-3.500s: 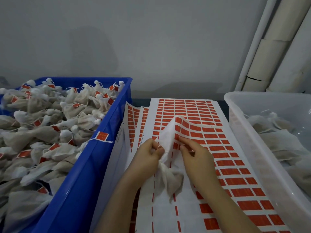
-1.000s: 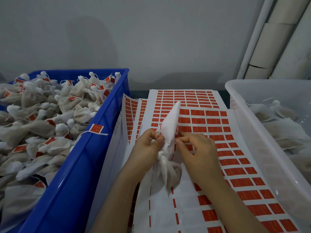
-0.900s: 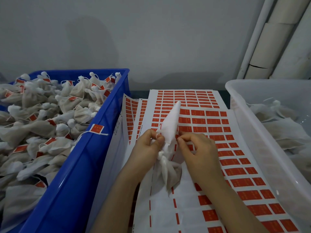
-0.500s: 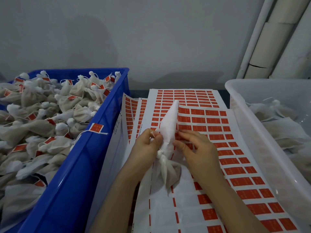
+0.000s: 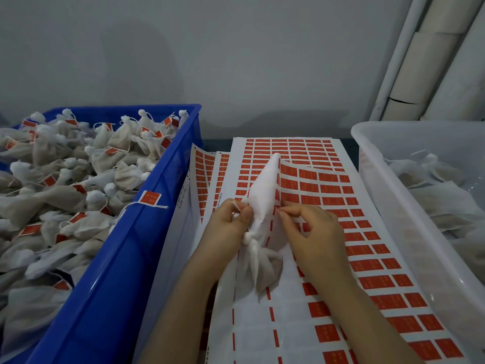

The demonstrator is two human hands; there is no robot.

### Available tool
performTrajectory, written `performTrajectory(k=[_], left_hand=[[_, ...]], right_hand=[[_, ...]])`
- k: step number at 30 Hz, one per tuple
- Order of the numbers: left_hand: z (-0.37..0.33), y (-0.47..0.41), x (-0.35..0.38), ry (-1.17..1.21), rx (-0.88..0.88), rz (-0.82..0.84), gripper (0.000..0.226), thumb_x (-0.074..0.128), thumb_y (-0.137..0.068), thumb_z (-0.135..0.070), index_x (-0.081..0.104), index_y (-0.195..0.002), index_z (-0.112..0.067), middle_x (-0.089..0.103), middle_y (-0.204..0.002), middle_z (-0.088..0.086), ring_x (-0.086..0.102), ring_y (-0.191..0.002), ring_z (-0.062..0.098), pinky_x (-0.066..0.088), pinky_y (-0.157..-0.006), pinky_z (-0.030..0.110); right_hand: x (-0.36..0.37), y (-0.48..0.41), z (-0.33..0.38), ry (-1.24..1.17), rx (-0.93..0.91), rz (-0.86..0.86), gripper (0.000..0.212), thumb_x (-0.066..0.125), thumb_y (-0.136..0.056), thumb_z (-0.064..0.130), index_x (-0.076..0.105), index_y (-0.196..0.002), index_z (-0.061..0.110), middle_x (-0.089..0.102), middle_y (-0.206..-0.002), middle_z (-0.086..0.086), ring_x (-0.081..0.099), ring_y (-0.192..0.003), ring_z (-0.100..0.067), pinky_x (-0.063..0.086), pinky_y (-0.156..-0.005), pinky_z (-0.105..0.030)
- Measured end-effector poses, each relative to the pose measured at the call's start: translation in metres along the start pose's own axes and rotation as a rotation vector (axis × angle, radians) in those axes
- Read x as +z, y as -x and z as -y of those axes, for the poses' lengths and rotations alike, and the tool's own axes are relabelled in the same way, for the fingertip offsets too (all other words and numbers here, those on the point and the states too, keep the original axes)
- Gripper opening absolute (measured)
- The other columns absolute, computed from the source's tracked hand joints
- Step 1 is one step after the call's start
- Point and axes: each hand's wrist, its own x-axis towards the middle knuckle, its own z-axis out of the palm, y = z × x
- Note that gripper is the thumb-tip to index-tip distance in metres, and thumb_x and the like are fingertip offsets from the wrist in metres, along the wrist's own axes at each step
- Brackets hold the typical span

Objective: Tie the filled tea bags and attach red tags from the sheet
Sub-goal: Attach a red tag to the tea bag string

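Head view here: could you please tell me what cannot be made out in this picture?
- Print on the red tags: too small and blurred.
- Whether the right hand has a tag in its grip: its fingertips and the lifted sheet corner hide it.
- String at the left hand: mostly hidden by the fingers.
- Blue bin and clear bin: cut off by the frame edges.

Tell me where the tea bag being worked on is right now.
The tea bag is at centre of the head view, over the tag sheet, pinched at its neck by the left hand, with the right hand beside it.
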Motion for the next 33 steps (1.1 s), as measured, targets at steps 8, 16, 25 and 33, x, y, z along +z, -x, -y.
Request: performTrajectory(k=[8,16,25,33], left_hand=[[-0.002,0.004,-0.008,0.02,-0.027,-0.133,0.012,0.06,-0.088,-0.035,0.061,-0.079,-0.026,0.063,-0.095,-0.016,0.06,-0.089,0.01,0.048,-0.061,0.015],[-0.002,0.005,-0.017,0.019,-0.093,-0.363,0.018,0.068,-0.079,-0.044,0.07,-0.094,-0.035,0.062,-0.099,-0.021,0.058,-0.084,0.005,0.05,-0.07,0.029],[-0.029,0.021,0.0,0.456,-0.016,-0.127,0.026,0.069,-0.069,-0.028,0.07,-0.095,-0.026,0.074,-0.084,-0.007,0.072,-0.073,0.016,0.056,-0.06,0.022],[-0.026,0.027,0.026,0.561,-0.278,0.083,0.021,0.064,-0.085,-0.027,0.07,-0.098,-0.011,0.075,-0.083,0.002,0.071,-0.066,0.016,0.054,-0.054,0.022]], right_hand=[[-0.003,-0.008,-0.017,-0.125,0.302,-0.037,0.002,0.054,-0.089,0.035,0.056,-0.09,0.034,0.05,-0.078,0.028,0.05,-0.071,0.008,0.031,-0.06,-0.003],[-0.02,-0.015,-0.025,-0.287,0.503,-0.213,0.017,0.047,-0.091,0.042,0.055,-0.082,0.031,0.058,-0.076,0.02,0.059,-0.068,-0.004,0.035,-0.056,-0.012],[-0.023,-0.012,-0.007,-0.374,0.346,-0.111,0.005,0.061,-0.083,0.039,0.059,-0.079,0.041,0.058,-0.077,0.034,0.063,-0.073,0.005,0.043,-0.052,-0.004],[-0.026,-0.013,0.001,-0.494,0.321,-0.149,0.002,0.059,-0.084,0.036,0.06,-0.084,0.038,0.059,-0.081,0.042,0.059,-0.082,0.014,0.043,-0.051,-0.004]])
